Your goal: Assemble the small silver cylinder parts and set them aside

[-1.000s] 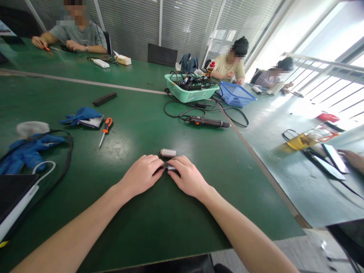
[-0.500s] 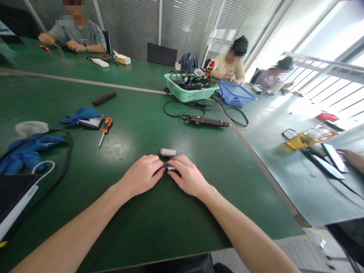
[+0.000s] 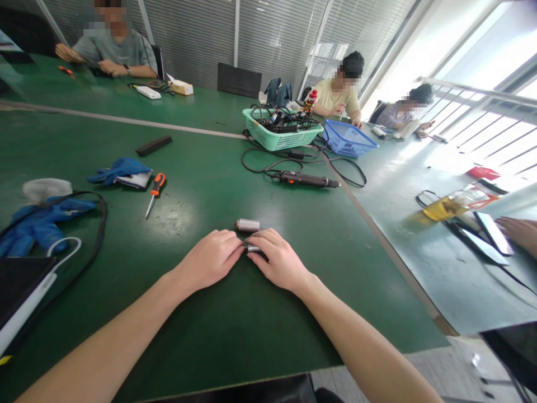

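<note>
A small silvery metal cylinder [image 3: 252,248] with a dark left end lies between my two hands, low over the green table [image 3: 268,330]. My right hand [image 3: 277,258] grips its body, thumb below and fingers over the top. At its dark left end, the thumb and fingertips of my left hand [image 3: 213,256] are pinched together; the exact contact is partly hidden by the fingers. Just beyond the fingertips, a larger pale metal cylinder [image 3: 248,225] rests on its side, with a darker, narrower left end.
An orange-handled screwdriver [image 3: 156,190] and blue gloves [image 3: 119,170] lie left. Ahead are a corded electric screwdriver [image 3: 308,179], a green basket [image 3: 277,140] of cables and parts, and a blue basket [image 3: 350,144]. Other people sit around the table; one hand [image 3: 520,234] shows at right.
My hands and both cylinders stay almost in place, with only a tiny shift of my left fingers. In the background, people's hands have moved slightly.
</note>
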The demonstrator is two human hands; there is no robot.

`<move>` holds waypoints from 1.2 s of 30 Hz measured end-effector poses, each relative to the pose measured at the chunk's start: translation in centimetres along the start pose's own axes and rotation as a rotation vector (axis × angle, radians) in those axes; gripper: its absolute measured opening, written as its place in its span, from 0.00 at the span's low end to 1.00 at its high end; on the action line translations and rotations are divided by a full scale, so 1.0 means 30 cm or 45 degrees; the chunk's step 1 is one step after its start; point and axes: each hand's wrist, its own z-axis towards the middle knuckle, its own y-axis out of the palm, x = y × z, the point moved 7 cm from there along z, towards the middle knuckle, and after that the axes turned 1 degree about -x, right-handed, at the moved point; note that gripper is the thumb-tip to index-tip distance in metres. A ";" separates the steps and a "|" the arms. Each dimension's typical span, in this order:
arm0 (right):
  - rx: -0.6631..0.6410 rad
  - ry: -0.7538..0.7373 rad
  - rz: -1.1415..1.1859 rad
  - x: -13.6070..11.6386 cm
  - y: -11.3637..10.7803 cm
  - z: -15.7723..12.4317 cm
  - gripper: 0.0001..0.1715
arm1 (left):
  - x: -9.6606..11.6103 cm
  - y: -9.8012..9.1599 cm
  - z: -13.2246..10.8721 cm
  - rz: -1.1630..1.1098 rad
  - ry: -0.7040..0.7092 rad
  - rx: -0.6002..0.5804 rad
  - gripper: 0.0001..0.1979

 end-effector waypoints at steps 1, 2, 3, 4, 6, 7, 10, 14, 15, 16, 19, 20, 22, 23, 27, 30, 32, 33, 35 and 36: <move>0.002 0.006 -0.002 0.000 0.000 0.001 0.13 | 0.000 -0.001 0.000 0.001 -0.008 0.004 0.13; 0.004 0.012 -0.004 0.000 0.001 0.001 0.13 | 0.001 -0.003 0.000 0.002 -0.018 0.008 0.13; 0.003 0.017 -0.005 -0.001 0.003 0.002 0.13 | 0.001 -0.005 0.000 0.004 -0.029 0.013 0.11; 0.001 0.019 -0.005 -0.002 0.005 0.003 0.13 | 0.002 -0.007 0.000 0.006 -0.040 0.018 0.10; -0.009 0.018 -0.003 -0.007 0.009 0.005 0.13 | 0.002 -0.011 0.000 0.014 -0.060 0.029 0.07; -0.014 0.015 -0.001 -0.009 0.012 0.005 0.14 | 0.002 -0.013 -0.001 0.021 -0.068 0.035 0.06; -0.022 0.016 0.000 -0.011 0.016 0.005 0.14 | 0.000 -0.014 0.000 0.040 -0.082 0.039 0.04; -0.019 0.027 -0.001 -0.009 0.014 0.003 0.14 | -0.002 -0.013 0.000 0.044 -0.077 0.042 0.02; -0.019 0.027 -0.001 -0.009 0.013 0.003 0.14 | -0.002 -0.012 0.000 0.042 -0.070 0.044 0.02; -0.019 0.025 0.000 -0.009 0.012 0.002 0.14 | -0.001 -0.012 -0.001 0.037 -0.062 0.045 0.03; -0.025 0.015 0.005 -0.011 0.009 0.000 0.13 | 0.000 -0.011 -0.003 0.020 -0.040 0.050 0.04; -0.026 0.011 0.007 -0.011 0.008 0.000 0.13 | 0.000 -0.011 -0.004 0.015 -0.033 0.050 0.04; -0.027 0.000 0.010 -0.011 0.006 -0.001 0.13 | 0.000 -0.009 -0.004 0.007 -0.022 0.045 0.05; -0.027 -0.005 0.011 -0.011 0.005 -0.002 0.13 | 0.000 -0.007 -0.004 0.003 -0.017 0.042 0.05; -0.020 -0.018 0.012 -0.009 0.002 -0.004 0.13 | -0.003 -0.001 -0.003 -0.021 -0.009 0.027 0.06; -0.014 -0.023 0.010 -0.007 0.003 -0.007 0.14 | -0.007 0.005 -0.005 -0.043 -0.004 0.014 0.08; -0.010 -0.024 0.007 -0.005 0.004 -0.008 0.14 | -0.009 0.008 -0.006 -0.051 0.002 0.008 0.09; -0.009 -0.023 0.005 -0.004 0.005 -0.008 0.14 | -0.009 0.009 -0.007 -0.054 0.007 0.009 0.09; -0.009 -0.020 0.001 -0.002 0.007 -0.009 0.14 | -0.010 0.011 -0.008 -0.057 0.014 0.014 0.10; -0.010 -0.018 0.000 -0.002 0.008 -0.009 0.14 | -0.010 0.012 -0.008 -0.056 0.016 0.016 0.10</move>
